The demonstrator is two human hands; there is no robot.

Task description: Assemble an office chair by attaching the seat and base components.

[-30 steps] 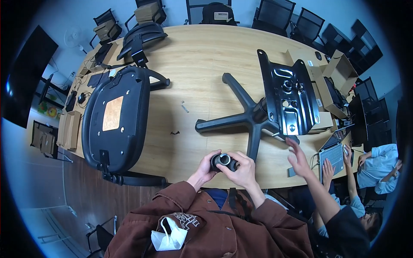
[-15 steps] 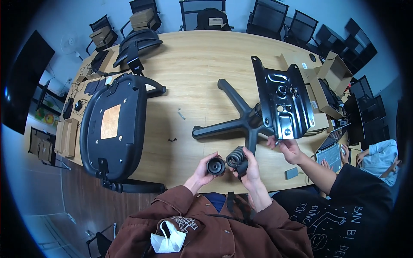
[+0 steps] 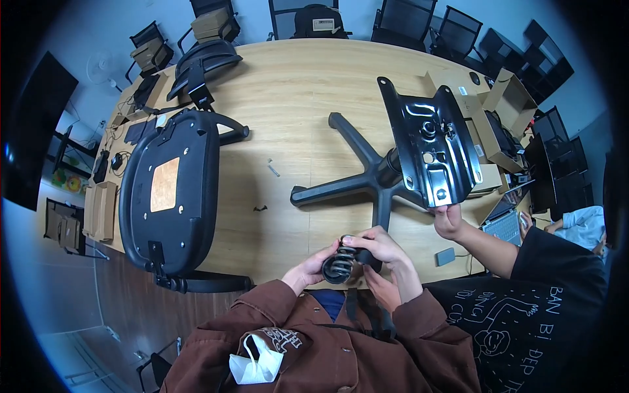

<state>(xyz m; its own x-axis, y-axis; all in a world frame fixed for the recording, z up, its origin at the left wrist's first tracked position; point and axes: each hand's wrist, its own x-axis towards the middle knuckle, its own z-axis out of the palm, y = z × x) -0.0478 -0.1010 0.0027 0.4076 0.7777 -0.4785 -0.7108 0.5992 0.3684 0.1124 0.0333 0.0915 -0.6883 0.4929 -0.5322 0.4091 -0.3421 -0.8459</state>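
Note:
Near the table's front edge, my left hand point(image 3: 308, 267) is closed around a round black plastic cup point(image 3: 331, 276). My right hand point(image 3: 388, 251) pinches a dark coil spring point(image 3: 342, 263), tilted with its lower end at the cup's mouth. Fingers partly hide how deep the spring sits. A small black part point(image 3: 371, 257) shows under my right hand; which hand holds it I cannot tell. Just below is another hand point(image 3: 383, 288), seemingly the co-worker's. To the right, a co-worker's hand point(image 3: 448, 220) grips the lower edge of a glossy black metal seat plate point(image 3: 432, 147).
A black five-star chair base point(image 3: 377, 180) lies mid-table. On the left rests a black chair seat point(image 3: 196, 216), with a backrest point(image 3: 206, 62) behind it. A small bolt point(image 3: 274, 169) and a small black piece point(image 3: 261, 209) lie between. Boxes point(image 3: 501, 134) and a laptop point(image 3: 503, 226) stand right.
My right hand has brought the spring left, to the cup in my left hand. The co-worker's hand has shifted along the seat plate's lower edge. Another hand now shows beneath my right hand.

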